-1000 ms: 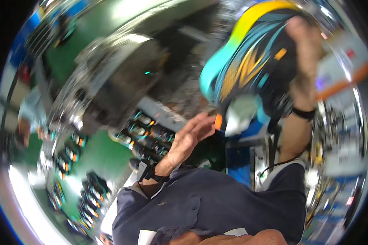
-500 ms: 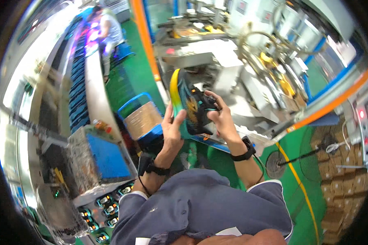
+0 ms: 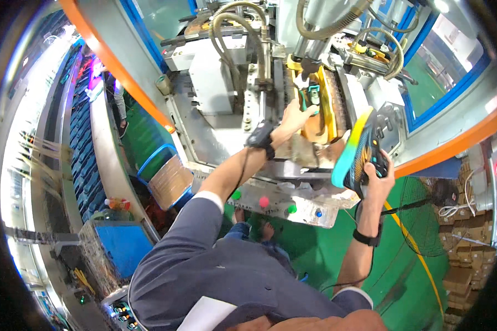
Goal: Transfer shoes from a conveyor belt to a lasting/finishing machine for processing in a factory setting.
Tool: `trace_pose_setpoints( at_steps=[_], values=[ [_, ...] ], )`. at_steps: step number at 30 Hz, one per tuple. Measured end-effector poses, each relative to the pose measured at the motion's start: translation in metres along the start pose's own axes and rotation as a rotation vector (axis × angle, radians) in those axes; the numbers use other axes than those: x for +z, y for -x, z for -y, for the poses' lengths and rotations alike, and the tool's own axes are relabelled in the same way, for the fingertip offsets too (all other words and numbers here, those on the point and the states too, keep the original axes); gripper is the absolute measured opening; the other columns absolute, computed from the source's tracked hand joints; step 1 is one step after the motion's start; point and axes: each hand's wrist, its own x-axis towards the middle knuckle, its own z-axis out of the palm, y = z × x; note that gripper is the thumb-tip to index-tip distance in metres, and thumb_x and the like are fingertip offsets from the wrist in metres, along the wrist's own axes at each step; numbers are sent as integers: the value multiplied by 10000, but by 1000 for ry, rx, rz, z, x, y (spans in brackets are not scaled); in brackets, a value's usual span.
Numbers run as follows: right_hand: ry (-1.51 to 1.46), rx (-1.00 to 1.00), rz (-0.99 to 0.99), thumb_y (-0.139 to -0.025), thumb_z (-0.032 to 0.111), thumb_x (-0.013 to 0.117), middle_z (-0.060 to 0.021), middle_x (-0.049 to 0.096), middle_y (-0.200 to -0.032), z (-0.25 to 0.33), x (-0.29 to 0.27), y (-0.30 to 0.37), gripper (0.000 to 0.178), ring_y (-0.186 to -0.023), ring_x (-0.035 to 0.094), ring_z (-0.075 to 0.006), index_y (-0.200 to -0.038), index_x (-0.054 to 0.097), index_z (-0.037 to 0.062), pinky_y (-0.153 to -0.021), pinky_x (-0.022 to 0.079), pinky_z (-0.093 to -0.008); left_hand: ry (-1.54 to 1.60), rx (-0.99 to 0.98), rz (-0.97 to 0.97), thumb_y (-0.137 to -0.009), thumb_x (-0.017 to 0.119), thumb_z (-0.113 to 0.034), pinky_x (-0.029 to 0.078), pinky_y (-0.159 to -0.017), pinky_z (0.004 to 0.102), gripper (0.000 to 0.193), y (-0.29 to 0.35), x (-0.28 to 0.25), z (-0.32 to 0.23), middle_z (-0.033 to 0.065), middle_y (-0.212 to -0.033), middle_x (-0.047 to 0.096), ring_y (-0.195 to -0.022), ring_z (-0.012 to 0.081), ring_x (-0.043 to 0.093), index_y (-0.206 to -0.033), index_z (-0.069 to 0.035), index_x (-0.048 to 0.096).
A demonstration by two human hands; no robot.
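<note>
My right hand (image 3: 378,179) grips a sports shoe (image 3: 359,149) at the machine's front right. The shoe is upright on its heel end, with a dark patterned upper and a sole fading from yellow to teal. My left hand (image 3: 297,118) reaches into the machine, thumb and fingertips apart. Those fingertips are at the near end of a black and teal piece (image 3: 313,95) lying between the yellow side plates (image 3: 328,107) of a fixture. Whether they touch it I cannot tell. Each wrist wears a black band.
Metal cylinders and hoses (image 3: 240,16) rise around the fixture. An orange-edged frame (image 3: 453,146) borders the machine. Coloured buttons (image 3: 264,201) line its front panel. At left are a blue cart with a carton (image 3: 171,182) and a conveyor (image 3: 88,143); a fan (image 3: 419,212) stands right.
Both hands held the shoe before. My left hand has let go and moved forward into the machine; my right hand has carried the shoe right. The view has turned toward the machine.
</note>
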Motion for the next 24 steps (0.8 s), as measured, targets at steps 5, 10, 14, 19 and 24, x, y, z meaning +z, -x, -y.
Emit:
trace_pose_setpoints(
  at_steps=[5, 10, 14, 19, 24],
  values=[
    [151, -4, -84, -725, -10, 649, -81, 631, -983, 3, 1, -21, 454, -844, 598, -132, -1171, 565, -21, -791, 491, -260, -230, -228, -177, -748, 720, -306, 447, -951, 460, 874, -93, 30, 57, 291, -1251, 503, -1133, 416, 522, -1388, 58, 248],
    [355, -36, -61, -700, 61, 679, -71, 627, -913, 4, 32, -74, 432, -809, 581, -122, -1111, 589, -37, -763, 479, -258, -259, -303, -174, -746, 648, -163, 413, -1001, 461, 811, -121, 0, 87, 295, -1364, 407, -1234, 413, 445, -1402, 52, 223],
    [566, -8, 117, -719, 186, 734, -105, 648, -880, 9, 84, -162, 436, -801, 593, -160, -1086, 611, -14, -752, 477, -284, 435, -382, -200, -708, 706, -112, 551, -633, 390, 187, -67, -52, 30, 131, -715, 658, -621, 271, 638, -787, 40, 632],
    [957, 44, 545, -624, 311, 750, -246, 661, -970, 0, 234, -228, 608, -924, 645, -335, -1088, 607, -55, -787, 501, -373, 963, -474, 124, -782, 686, -49, 566, -741, 375, 458, 73, -150, 19, 112, -1078, 627, -921, 192, 639, -1192, 41, 503],
    [1077, -109, 451, -707, 233, 666, -253, 676, -872, -100, 357, -207, 438, -883, 672, -374, -1023, 581, -59, -818, 535, -437, 837, -420, -147, -758, 660, -6, 487, -871, 299, 619, 225, -239, 15, 115, -1187, 570, -1040, 183, 591, -1320, 58, 407]
  ],
)
